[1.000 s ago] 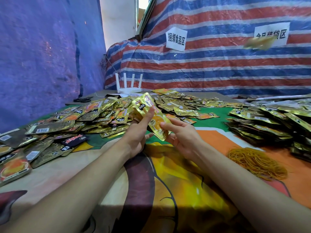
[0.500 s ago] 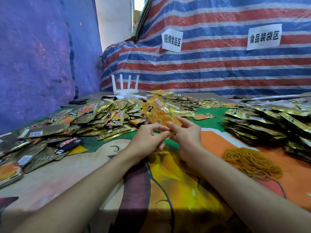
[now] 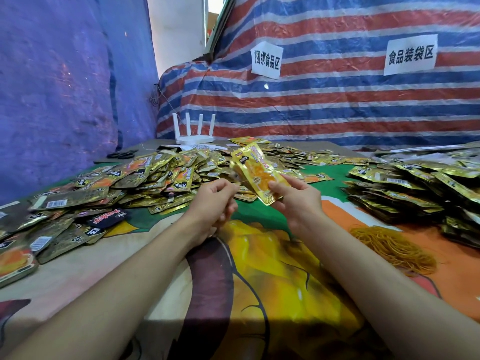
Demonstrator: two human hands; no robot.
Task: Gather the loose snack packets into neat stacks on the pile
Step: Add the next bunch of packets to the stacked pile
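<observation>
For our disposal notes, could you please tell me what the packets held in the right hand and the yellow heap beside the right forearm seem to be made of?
The held packets look like glossy metallised plastic film: their gold edges glint and crinkle. The yellow heap looks like thin rubber bands, matt tangled loops, though rubber is a guess.

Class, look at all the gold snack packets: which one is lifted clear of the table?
The orange-fronted packet pinched in the right hand; all the others lie on the table.
</observation>
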